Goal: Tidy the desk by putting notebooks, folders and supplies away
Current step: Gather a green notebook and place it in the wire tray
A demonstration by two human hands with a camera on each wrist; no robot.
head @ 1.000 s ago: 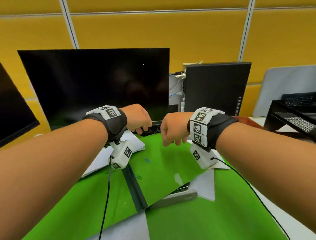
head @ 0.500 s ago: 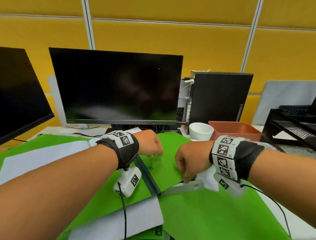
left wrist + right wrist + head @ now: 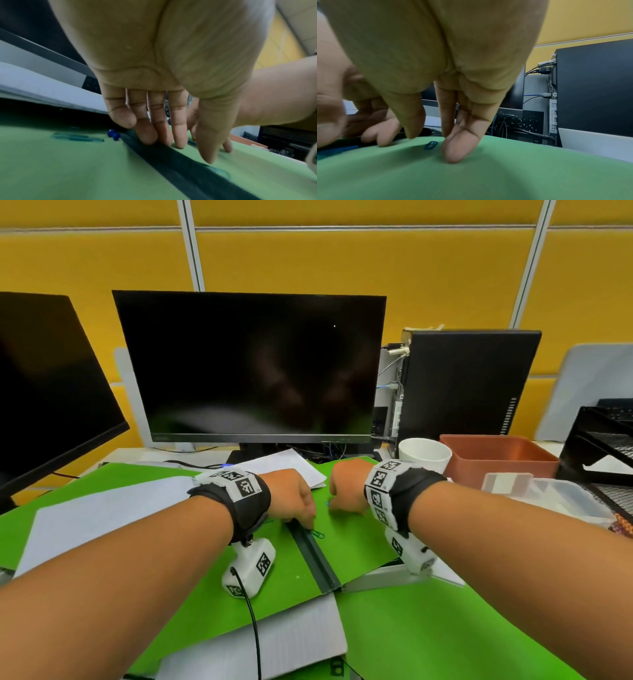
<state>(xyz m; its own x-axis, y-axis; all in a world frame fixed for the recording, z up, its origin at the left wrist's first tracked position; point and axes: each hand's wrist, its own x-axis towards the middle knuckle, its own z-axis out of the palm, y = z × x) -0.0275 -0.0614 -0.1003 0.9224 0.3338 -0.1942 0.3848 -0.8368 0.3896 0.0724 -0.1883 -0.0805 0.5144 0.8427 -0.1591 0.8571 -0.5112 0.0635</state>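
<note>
Between my thumb and fingertips (image 3: 453, 152), my right hand (image 3: 347, 486) hovers spread over a blue paper clip (image 3: 430, 145) on the green folder (image 3: 359, 546); my left hand (image 3: 293, 496) presses its spine, fingers straight. Fumbling could skid the clip away.

Left hand (image 3: 294, 498) fingertips: hidden behind the knuckles from above.
Right hand (image 3: 346, 491) fingertips: likewise tucked under, out of sight from above.
Left monitor (image 3: 41, 385): cut off by the frame's left edge.
Black wire rack (image 3: 603, 446): cut off at the right edge.
Paper clip (image 3: 78, 137): smeared, outline unclear.
</note>
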